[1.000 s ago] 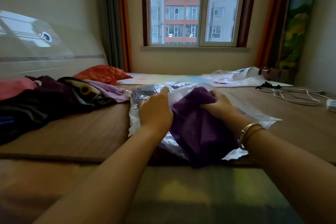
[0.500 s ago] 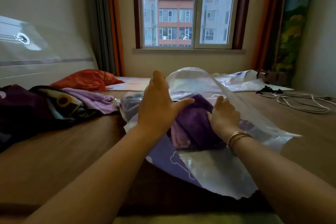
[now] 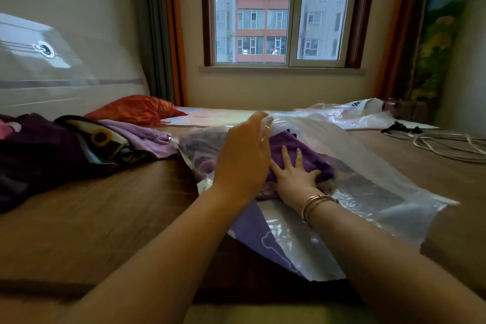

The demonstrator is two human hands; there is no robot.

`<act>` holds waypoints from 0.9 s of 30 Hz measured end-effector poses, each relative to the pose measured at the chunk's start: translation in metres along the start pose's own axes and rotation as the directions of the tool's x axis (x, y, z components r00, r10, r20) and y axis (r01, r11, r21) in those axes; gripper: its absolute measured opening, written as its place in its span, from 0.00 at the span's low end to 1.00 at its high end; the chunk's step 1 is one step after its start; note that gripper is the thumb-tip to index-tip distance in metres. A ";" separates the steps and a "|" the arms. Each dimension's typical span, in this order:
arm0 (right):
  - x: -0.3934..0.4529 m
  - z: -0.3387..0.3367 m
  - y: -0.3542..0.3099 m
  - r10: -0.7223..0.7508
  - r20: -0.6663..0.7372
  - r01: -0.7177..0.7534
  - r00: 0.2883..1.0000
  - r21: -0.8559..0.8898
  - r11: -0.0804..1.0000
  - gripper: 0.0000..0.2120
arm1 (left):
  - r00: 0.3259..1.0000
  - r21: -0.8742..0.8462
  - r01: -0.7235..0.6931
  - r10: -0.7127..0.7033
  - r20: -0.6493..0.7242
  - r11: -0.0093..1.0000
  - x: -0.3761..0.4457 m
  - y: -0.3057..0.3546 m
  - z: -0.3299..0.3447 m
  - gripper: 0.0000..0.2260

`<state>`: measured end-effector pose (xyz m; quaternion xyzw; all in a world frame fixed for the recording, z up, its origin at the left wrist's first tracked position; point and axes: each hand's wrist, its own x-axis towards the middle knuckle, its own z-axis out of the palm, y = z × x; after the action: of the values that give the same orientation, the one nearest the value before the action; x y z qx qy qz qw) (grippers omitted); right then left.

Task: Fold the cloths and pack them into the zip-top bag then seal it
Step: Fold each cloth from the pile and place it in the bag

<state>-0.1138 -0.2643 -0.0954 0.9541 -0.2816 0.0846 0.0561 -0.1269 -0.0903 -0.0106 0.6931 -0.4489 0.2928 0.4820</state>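
Note:
A large clear zip-top bag (image 3: 373, 192) lies on the wooden board in front of me, its mouth toward me. My left hand (image 3: 243, 158) holds up the bag's upper sheet by its edge. My right hand (image 3: 292, 173), with bangles at the wrist, lies flat with fingers spread on a folded purple cloth (image 3: 299, 150) inside the bag. Other cloths show faintly through the plastic at the bag's far left (image 3: 200, 144). A pile of unfolded cloths (image 3: 65, 150), dark purple, patterned and lilac, lies to the left.
An orange cloth (image 3: 134, 109) lies behind the pile near the curtain. Another crumpled plastic bag (image 3: 352, 113) sits at the back right. White and black cables (image 3: 436, 139) lie on the board at the right. A window is straight ahead.
My left hand has lifted the bag's top sheet higher. My right hand has pushed the purple cloth deeper into the bag and flattened on it.

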 end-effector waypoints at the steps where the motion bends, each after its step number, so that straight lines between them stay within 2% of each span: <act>1: 0.011 0.001 -0.002 0.040 0.023 -0.041 0.999 0.037 0.998 0.30 | 1.000 -0.007 -0.003 0.003 0.007 1.000 0.000 -0.002 0.001 0.11; 3: 0.028 0.000 0.000 0.072 0.077 -0.079 0.994 0.092 0.993 0.31 | 1.000 0.003 0.003 -0.003 0.020 1.000 0.000 -0.006 0.001 0.11; 6: 0.030 -0.007 0.008 0.015 0.111 -0.024 0.994 0.084 0.996 0.33 | 0.999 0.040 0.027 -0.028 0.025 0.999 0.003 -0.011 -0.001 0.11; 10: -0.002 -0.016 0.021 -0.058 0.079 0.052 0.995 0.083 0.995 0.33 | 0.995 0.079 0.087 -0.089 0.033 0.993 0.005 -0.006 -0.002 0.11; 14: -0.056 -0.033 0.020 -0.089 0.052 0.079 0.995 0.170 0.982 0.31 | 0.982 0.140 0.156 -0.169 0.082 0.978 -0.004 0.007 -0.014 0.12; 18: -0.124 -0.052 0.007 -0.099 -0.144 0.137 0.985 0.286 0.948 0.25 | 0.960 0.156 0.222 -0.244 0.138 0.963 -0.030 0.024 -0.038 0.20; 21: -0.176 -0.066 -0.008 -0.149 -0.320 0.253 0.936 0.314 0.915 0.16 | 0.952 0.135 0.263 -0.279 0.122 0.955 -0.058 0.035 -0.061 0.24; 24: -0.220 -0.077 -0.031 -0.218 -0.449 0.372 0.866 0.288 0.883 0.12 | 0.941 0.084 0.324 -0.331 0.077 0.942 -0.091 0.038 -0.088 0.22; 27: -0.250 -0.083 -0.064 -0.312 -0.504 0.502 0.805 0.299 0.812 0.09 | 0.901 0.028 0.432 -0.433 0.029 0.901 -0.123 0.029 -0.121 0.18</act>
<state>-0.2963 -0.0657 -0.0658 0.9384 -0.0204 0.3375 -0.0714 -0.2020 0.0601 -0.0579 0.7854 -0.2892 0.1710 0.5198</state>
